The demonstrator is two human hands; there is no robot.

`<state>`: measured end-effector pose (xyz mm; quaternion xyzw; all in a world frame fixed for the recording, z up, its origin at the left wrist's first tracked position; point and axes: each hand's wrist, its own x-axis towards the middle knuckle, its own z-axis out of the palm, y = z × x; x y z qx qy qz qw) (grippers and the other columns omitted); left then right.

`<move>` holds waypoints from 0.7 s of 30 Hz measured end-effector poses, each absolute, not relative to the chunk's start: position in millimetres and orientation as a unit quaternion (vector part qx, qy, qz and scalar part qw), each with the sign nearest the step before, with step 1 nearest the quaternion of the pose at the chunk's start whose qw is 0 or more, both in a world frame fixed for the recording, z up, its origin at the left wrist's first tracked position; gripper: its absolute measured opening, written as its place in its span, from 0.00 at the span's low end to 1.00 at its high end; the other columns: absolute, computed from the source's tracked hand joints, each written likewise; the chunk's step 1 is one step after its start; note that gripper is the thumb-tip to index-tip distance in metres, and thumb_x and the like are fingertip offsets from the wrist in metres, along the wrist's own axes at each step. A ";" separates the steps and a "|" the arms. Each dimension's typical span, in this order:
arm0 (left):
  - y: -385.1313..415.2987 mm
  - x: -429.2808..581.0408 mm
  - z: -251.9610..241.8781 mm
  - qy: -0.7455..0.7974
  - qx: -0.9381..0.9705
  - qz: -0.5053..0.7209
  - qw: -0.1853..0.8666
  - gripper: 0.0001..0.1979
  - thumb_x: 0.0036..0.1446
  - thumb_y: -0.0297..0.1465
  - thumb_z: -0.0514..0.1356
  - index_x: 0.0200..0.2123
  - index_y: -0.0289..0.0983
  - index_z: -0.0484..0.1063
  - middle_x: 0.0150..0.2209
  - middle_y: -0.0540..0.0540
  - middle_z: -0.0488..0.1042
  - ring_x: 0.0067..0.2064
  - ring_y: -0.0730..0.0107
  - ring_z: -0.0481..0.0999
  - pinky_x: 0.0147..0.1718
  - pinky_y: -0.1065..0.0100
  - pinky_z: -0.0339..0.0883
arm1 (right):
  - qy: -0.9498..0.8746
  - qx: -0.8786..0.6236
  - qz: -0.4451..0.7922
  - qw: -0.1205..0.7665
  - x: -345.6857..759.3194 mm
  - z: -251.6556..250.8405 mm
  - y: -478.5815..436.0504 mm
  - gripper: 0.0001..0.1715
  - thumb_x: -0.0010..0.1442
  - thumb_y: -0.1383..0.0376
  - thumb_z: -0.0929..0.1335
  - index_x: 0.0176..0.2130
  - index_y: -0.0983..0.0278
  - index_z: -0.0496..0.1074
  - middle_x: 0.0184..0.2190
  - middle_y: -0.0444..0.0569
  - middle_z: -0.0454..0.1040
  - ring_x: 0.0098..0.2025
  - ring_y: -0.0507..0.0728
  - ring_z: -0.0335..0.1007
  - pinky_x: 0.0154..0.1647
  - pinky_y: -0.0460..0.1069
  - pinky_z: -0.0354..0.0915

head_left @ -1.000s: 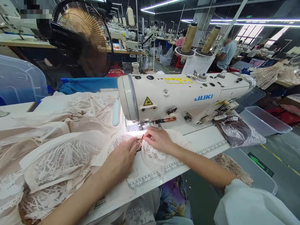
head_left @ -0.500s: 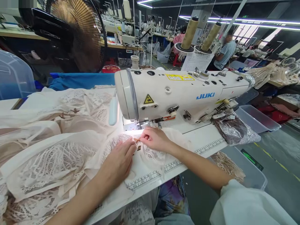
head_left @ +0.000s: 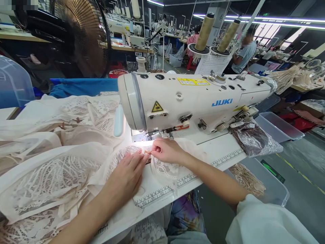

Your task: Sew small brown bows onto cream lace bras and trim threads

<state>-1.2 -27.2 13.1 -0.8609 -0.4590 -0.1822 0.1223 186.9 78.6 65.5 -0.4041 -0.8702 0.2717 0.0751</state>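
A white sewing machine (head_left: pixel 198 98) stands on the table, its lamp lighting the needle area. Just in front of the needle, pale lace fabric (head_left: pixel 166 169) lies on the table. My left hand (head_left: pixel 129 171) rests on this fabric, palm down, its fingers flat and close to a small brown bow (head_left: pixel 148 152). My right hand (head_left: pixel 167 150) has its fingers curled in a pinch on the bow's right end. Part of the bow is hidden by the fingertips.
Heaped lace garments (head_left: pixel 58 169) cover the left side. A fan (head_left: pixel 83 37) stands at the back left. Thread cones (head_left: pixel 205 32) rise behind the machine. A plastic bag of dark material (head_left: pixel 251 135) lies by the table's right end, with clear bins (head_left: pixel 275 127) beyond.
The view has shifted slightly. My left fingers and right pinch are still at the bow, which now lies flatter, and a dark patch below it is more covered.
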 end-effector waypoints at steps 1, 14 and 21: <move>-27.1 -0.8 15.1 -0.453 -0.863 -0.182 0.133 0.24 0.63 0.22 0.48 0.62 0.30 0.62 0.51 0.33 0.74 0.57 0.48 0.72 0.54 0.49 0.70 | -0.871 -0.404 0.270 0.071 186.9 66.7 78.7 0.09 0.59 0.69 0.67 0.27 0.62 0.65 0.31 0.41 0.69 0.30 0.50 0.60 0.31 0.47 0.50; -28.2 9.0 25.2 -0.456 -0.856 -0.178 0.164 0.19 0.62 0.21 0.51 0.56 0.27 0.67 0.53 0.33 0.73 0.49 0.53 0.74 0.47 0.56 0.72 | -0.877 -0.395 0.266 0.063 188.6 70.2 77.9 0.09 0.61 0.69 0.65 0.28 0.62 0.63 0.31 0.41 0.70 0.31 0.50 0.61 0.31 0.46 0.50; -28.2 7.8 24.5 -0.444 -0.861 -0.160 0.190 0.21 0.62 0.21 0.50 0.56 0.25 0.69 0.54 0.35 0.76 0.53 0.52 0.73 0.51 0.56 0.70 | -0.879 -0.395 0.260 0.064 188.1 66.9 80.5 0.10 0.62 0.67 0.66 0.27 0.63 0.65 0.32 0.42 0.71 0.31 0.50 0.62 0.30 0.47 0.50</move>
